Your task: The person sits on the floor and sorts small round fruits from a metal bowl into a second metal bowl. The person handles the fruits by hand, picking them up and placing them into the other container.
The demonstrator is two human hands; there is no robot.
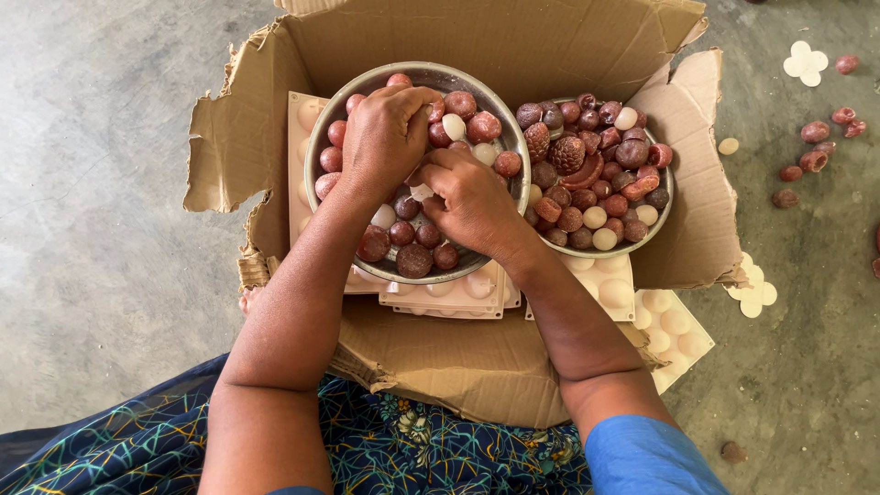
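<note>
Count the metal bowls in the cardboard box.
2. One bowl sits on the left, with both hands, left and right, in it; the other bowl sits to its right. Others may be hidden underneath.

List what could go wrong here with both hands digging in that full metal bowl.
1. The round metal bowl is heaped with reddish-brown and cream moulded balls; the left hand and right hand could push some over the rim.
2. It rests on stacked cream mould trays inside the torn cardboard box, so it might tip.
</note>
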